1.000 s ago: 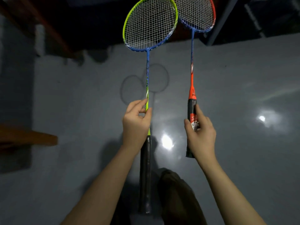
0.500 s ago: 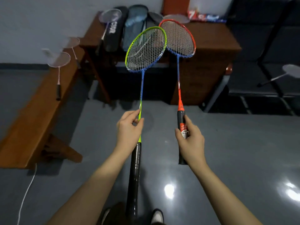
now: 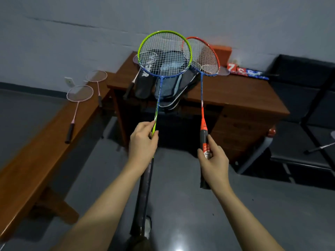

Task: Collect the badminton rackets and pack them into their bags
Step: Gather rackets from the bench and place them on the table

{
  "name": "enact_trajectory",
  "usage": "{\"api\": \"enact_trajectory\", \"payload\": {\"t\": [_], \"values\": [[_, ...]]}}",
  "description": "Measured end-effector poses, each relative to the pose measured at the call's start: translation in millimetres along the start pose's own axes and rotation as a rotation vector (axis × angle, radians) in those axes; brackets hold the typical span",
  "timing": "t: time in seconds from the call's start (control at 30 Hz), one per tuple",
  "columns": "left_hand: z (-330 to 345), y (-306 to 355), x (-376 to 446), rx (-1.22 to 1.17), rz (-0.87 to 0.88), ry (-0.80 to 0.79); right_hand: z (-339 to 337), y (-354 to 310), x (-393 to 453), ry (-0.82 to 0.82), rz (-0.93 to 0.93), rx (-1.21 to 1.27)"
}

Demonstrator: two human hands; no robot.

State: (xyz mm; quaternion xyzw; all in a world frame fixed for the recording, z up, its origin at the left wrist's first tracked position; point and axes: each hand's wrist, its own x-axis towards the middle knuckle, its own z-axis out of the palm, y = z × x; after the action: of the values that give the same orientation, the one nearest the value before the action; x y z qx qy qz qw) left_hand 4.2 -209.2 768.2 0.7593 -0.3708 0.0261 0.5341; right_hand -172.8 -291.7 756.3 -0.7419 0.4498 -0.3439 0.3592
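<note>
At nine o'clock a long wooden worktop (image 3: 36, 151) runs along the grey wall, with two pink rackets (image 3: 79, 94) lying flat on it, heads toward the wall and dark grips pointing toward seven o'clock. Just right of centre-left, the left hand (image 3: 143, 144) pinches the thin shaft of the green racket (image 3: 164, 53) a little above its black grip; thumb and fingers are curled round the shaft, and the grip hangs down toward six o'clock along the forearm. Its head stands up at twelve o'clock, in front of the racket bags (image 3: 166, 87), a dark pile that lies on the brown desk (image 3: 244, 95) and overhangs its front edge. A further pale racket lies beside the bags at their left, its handle sloping off the edge. The green head overlaps the left rim of the orange racket (image 3: 203, 57), whose head sits at one o'clock. The right hand (image 3: 213, 160) grips this racket's black handle over its red label, fingers wrapped round it, the butt showing below the palm. At two o'clock a red and blue box (image 3: 246, 72) lies on the desk by the wall. At three o'clock, dark seats (image 3: 297, 142) carry another racket handle.
</note>
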Motion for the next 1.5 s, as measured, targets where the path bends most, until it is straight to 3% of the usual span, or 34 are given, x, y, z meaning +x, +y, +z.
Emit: {"api": "enact_trajectory", "payload": {"t": [0.3,0.7,1.17,1.5], "values": [[52,-38,164,0.021,-0.017,-0.056,56,-23,144,0.049,-0.019,-0.147],[210,-47,309,0.056,-0.041,-0.151,65,40,333,0.082,0.018,-0.188],[369,-70,416,0.083,-0.181,-0.169,64,111,515,-0.079,-0.119,-0.175],[433,-129,499,0.125,-0.286,-0.366,112,134,569,-0.202,-0.109,-0.346]]}}
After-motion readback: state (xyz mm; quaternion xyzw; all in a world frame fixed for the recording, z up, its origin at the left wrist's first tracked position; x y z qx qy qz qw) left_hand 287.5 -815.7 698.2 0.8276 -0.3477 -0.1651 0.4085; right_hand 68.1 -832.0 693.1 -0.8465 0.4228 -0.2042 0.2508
